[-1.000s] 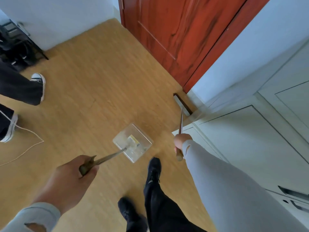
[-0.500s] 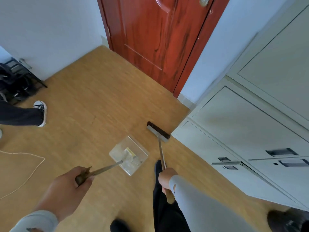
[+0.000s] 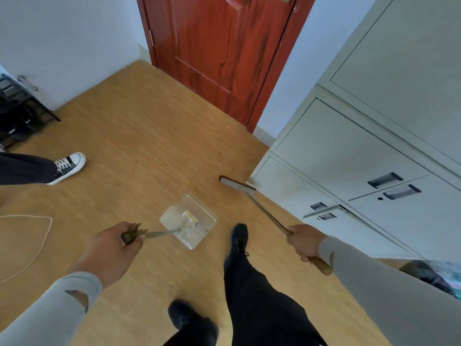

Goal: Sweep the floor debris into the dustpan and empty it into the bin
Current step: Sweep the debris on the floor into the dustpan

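Dustpan (image 3: 188, 221): clear plastic on a thin metal rod, judged light and stiff, likely brittle if knocked; best taken at the dark grip at the rod's end. Sat low over the wood floor (image 3: 139, 136), ahead of the left hand (image 3: 117, 248), with a small yellowish scrap inside. Left fingers curled tight round that grip, pan well out beyond the knuckles.

Broom (image 3: 237, 184): long, slim, rigid, probably light; head down on the floor just beside the cabinet (image 3: 349, 156) base, apart from the pan. Right hand (image 3: 305, 242) wrapped round the upper shaft, wooden end poking out behind the palm, head well ahead of the fingers.

Bin: possibly the dark shape at lower right, not clear enough to tell.
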`<action>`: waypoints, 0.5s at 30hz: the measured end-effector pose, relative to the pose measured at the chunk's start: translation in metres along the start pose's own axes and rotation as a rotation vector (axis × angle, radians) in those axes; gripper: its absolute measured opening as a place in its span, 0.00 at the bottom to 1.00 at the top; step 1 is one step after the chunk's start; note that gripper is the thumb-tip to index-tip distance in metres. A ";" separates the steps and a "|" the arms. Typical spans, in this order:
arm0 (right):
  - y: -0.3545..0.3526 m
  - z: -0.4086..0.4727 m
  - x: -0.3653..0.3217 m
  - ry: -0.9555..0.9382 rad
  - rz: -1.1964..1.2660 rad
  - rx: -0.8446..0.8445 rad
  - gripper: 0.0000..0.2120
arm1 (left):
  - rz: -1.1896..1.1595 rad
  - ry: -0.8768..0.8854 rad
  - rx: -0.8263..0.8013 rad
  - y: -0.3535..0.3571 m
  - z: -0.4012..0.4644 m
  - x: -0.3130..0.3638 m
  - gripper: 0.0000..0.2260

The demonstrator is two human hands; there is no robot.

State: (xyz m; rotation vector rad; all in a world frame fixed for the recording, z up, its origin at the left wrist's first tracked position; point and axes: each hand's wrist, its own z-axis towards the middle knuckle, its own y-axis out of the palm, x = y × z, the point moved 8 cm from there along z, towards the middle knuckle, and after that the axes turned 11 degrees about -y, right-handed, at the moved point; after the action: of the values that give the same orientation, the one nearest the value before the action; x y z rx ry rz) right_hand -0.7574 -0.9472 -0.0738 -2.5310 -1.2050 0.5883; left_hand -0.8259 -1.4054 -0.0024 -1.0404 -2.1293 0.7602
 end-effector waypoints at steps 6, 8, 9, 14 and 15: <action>0.011 0.066 -0.028 -0.037 -0.414 -0.123 0.14 | 0.016 0.015 0.008 0.000 -0.007 0.012 0.05; 0.050 0.069 -0.011 -0.060 -0.458 -0.211 0.07 | 0.027 0.020 0.019 0.001 -0.006 0.018 0.05; 0.068 0.062 0.005 -0.031 -0.449 -0.230 0.15 | 0.044 0.019 0.018 0.003 -0.007 0.020 0.05; 0.087 -0.012 0.056 0.046 -0.112 -0.110 0.20 | 0.135 0.046 0.006 0.014 -0.018 0.013 0.07; 0.080 -0.026 0.063 0.031 -0.058 -0.058 0.20 | 0.128 0.045 -0.003 0.017 -0.019 0.007 0.07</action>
State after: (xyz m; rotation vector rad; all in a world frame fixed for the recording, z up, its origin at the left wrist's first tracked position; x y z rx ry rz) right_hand -0.6559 -0.9490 -0.0992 -2.5328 -1.2982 0.5059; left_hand -0.8075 -1.3863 -0.0013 -1.1941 -2.0418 0.7863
